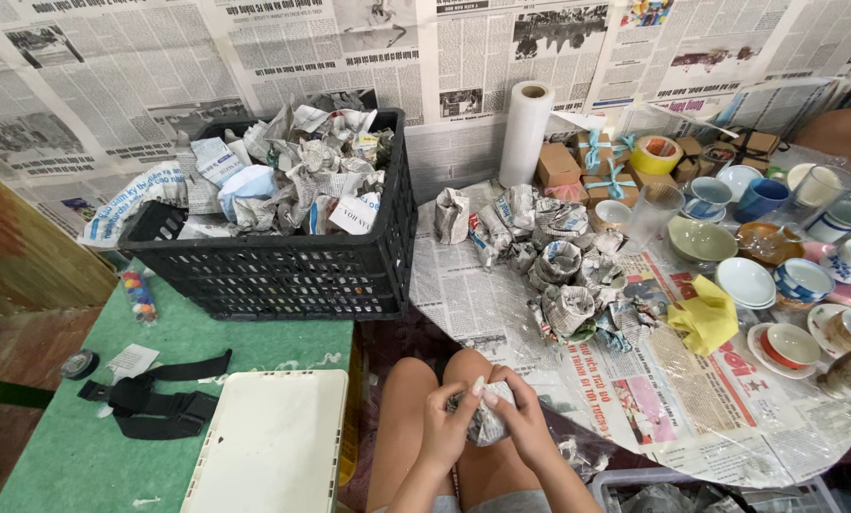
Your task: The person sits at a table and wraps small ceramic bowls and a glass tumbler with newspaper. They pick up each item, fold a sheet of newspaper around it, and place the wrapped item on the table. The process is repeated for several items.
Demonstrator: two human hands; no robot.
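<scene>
The left hand (441,418) and right hand (518,418) are clasping a newspaper-wrapped bundle (487,415) between them above the knees, fingers (476,389) curling narrowly around its top. At two o'clock, wrapped bundles (549,256) are lying on the newspaper-covered tabletop (482,294); at eleven o'clock, a black crate (283,266) is sitting on green matting (93,446). Newspaper is lining the walls.

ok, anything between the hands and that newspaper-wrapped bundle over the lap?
Nothing visible. Left hand and right hand both grip the newspaper-wrapped bundle directly, fingers curled round it above the knees. The other wrapped pieces lie apart on the round table.
</scene>
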